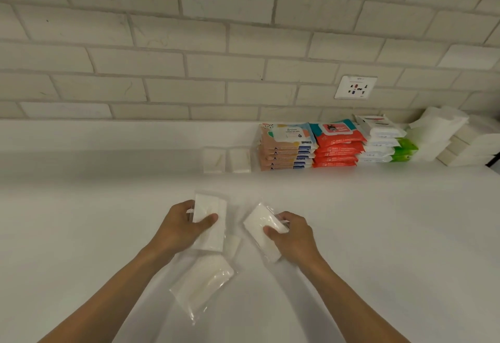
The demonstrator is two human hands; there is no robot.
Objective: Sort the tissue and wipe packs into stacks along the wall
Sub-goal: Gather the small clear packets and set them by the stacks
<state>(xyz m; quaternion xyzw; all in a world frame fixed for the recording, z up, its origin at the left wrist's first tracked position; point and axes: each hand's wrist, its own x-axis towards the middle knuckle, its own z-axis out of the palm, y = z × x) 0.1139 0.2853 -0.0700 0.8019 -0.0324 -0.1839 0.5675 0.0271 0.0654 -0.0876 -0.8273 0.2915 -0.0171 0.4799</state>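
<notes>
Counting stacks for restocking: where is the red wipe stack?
In the head view, right of centre against the wall, the red wipe stack stands between the beige wipe stack and the white-and-green stack, below the wall socket.

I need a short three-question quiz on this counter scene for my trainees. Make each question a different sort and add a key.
1. True or false: the left hand grips a white pack and the right hand grips a second white pack.
2. Which stack stands just left of the red stack? A. pastel stack B. white-and-green stack C. plain white stack
3. Fill in: the wall socket is on the person's ____ side.
Key: 1 true; 2 A; 3 right.
</notes>
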